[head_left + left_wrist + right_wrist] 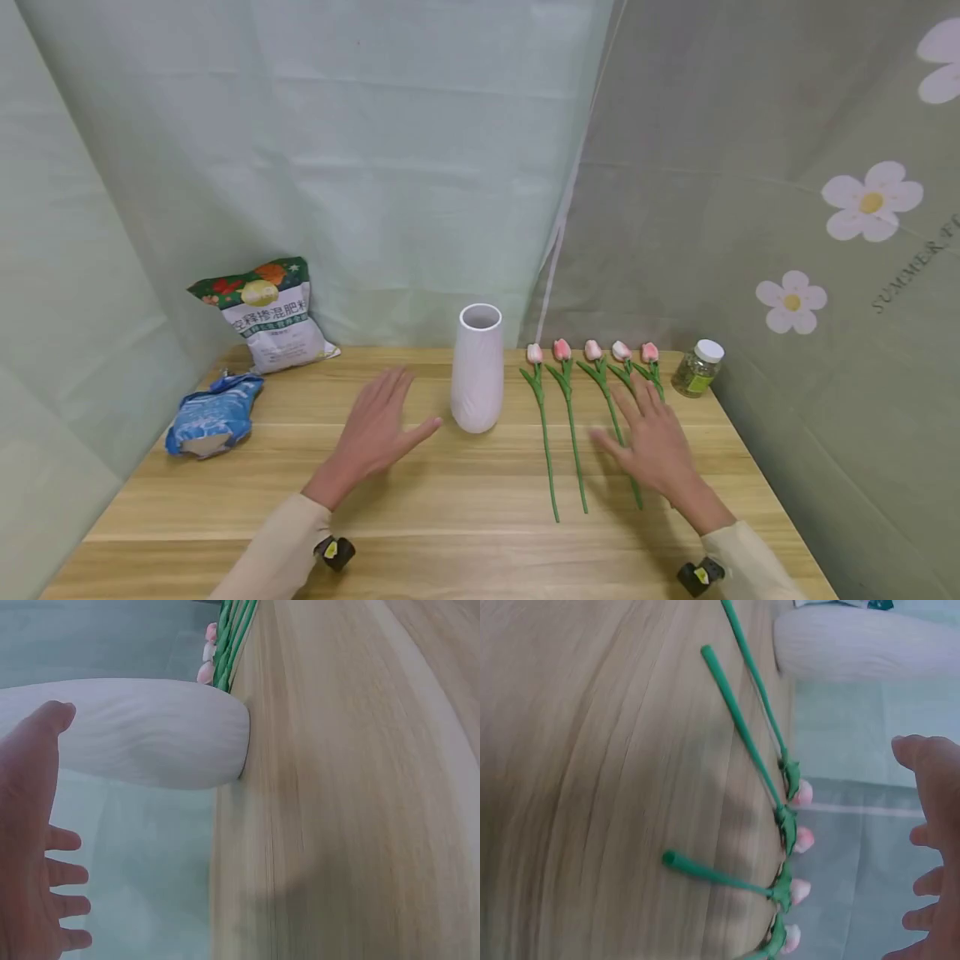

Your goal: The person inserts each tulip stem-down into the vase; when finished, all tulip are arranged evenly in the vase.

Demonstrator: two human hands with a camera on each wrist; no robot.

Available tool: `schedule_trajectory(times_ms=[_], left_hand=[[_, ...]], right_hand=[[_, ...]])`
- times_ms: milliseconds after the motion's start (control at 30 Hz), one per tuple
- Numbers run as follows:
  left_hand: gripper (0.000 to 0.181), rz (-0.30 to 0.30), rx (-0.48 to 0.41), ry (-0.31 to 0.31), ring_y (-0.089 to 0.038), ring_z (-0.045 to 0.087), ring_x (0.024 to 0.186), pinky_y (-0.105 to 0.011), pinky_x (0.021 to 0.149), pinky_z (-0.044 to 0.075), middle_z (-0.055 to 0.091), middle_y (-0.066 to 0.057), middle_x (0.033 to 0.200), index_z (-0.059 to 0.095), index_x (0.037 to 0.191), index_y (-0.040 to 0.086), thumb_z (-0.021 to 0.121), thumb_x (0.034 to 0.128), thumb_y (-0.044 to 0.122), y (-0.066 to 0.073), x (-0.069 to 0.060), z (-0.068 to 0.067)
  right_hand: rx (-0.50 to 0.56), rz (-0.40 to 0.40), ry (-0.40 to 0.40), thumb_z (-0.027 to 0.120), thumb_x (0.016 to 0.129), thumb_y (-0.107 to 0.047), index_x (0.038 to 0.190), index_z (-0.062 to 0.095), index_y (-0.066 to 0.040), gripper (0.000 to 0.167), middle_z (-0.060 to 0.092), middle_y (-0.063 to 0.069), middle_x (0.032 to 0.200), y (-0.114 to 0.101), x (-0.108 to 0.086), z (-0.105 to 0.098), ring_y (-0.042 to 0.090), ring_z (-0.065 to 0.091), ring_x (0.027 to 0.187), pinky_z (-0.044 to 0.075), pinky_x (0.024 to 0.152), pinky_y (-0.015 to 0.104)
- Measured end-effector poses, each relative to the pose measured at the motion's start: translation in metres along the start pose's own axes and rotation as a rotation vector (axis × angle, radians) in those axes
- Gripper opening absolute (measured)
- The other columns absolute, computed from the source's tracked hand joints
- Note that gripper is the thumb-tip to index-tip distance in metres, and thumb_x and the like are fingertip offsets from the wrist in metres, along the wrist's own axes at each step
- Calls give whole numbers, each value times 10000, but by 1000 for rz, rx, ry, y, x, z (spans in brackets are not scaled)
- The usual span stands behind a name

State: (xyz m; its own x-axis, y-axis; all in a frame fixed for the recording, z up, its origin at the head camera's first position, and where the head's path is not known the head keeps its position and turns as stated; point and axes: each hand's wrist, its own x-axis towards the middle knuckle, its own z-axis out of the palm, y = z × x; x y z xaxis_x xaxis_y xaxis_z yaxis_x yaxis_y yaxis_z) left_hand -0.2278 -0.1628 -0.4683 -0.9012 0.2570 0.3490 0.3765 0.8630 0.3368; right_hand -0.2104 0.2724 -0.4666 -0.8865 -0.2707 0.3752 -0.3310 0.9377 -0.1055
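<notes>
White ceramic-looking vase (477,379), upright just about centre frame, and two bare hands come in from the bottom edge on either side of it! Left hand (378,429), left of centre, palm down over the wooden table (465,533): fingers straight and released, thumb pointing out toward the vase but short of it, a gap showing between them. Over to the right of the frame, the right hand (652,437) hovers above the tulips (573,433), fingers extended, loosely spread, grasping nothing; the right wrist view has it up off the tabletop. Five of those tulips, right of centre, lying in a row, pink and whitish heads toward the back edge, green stems running down the frame; the hand covers part of the two rightmost. Just beyond them, at the table's back right corner, a jar (697,371) with a white lid. Swing to the left side: a printed bag (281,333), green-topped, leaning at the back, and a blue packet (213,417) just below it in the frame. Pale sleeves (277,546) along the bottom, a dark device (334,552) at each wrist, and behind everything a grey-green cloth backdrop (337,167), printed flowers (870,202) at upper right.
</notes>
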Motion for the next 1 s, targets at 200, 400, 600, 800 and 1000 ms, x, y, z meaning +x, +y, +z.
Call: schedule_trajectory(times_ms=[200, 400, 600, 800, 1000], left_hand=[[921, 18, -43, 39, -434, 374, 1449, -639, 1179, 325, 429, -233, 1553, 449, 1497, -9, 674, 882, 639, 6, 8, 4], [944, 8, -108, 39, -390, 407, 1446, -603, 1176, 363, 446, -189, 1561, 440, 1516, 11, 675, 870, 658, 16, 21, 4], [967, -17, -178, 26, -384, 449, 1417, -596, 1145, 408, 477, -180, 1538, 428, 1526, 27, 670, 860, 685, 29, 34, 3], [992, -59, -257, -8, -394, 448, 1416, -589, 1143, 415, 467, -201, 1541, 404, 1535, 16, 693, 849, 671, 37, 43, 5], [990, -95, -331, -9, -367, 468, 1406, -598, 1111, 443, 485, -150, 1540, 408, 1543, 65, 703, 834, 691, 44, 53, 8]], right_hand=[[48, 20, 7, 733, 907, -465, 1546, 434, -61, 813, 296, 322, 1599, 14, -4, -4, 568, 291, 1441, 360, 1116, 705], [114, 77, 8, 721, 925, -462, 1550, 427, -67, 796, 314, 309, 1595, 31, -11, -5, 551, 327, 1427, 381, 1070, 735], [160, 124, 4, 710, 944, -438, 1542, 435, -58, 760, 333, 318, 1581, 48, -13, -4, 565, 375, 1384, 404, 1013, 764], [210, 198, -27, 662, 976, -454, 1513, 448, 5, 737, 365, 322, 1562, 68, -16, -1, 575, 385, 1366, 385, 1012, 775], [230, 220, -8, 670, 979, -378, 1480, 483, 23, 669, 408, 349, 1519, 87, -20, 6, 588, 415, 1332, 400, 1002, 762]])
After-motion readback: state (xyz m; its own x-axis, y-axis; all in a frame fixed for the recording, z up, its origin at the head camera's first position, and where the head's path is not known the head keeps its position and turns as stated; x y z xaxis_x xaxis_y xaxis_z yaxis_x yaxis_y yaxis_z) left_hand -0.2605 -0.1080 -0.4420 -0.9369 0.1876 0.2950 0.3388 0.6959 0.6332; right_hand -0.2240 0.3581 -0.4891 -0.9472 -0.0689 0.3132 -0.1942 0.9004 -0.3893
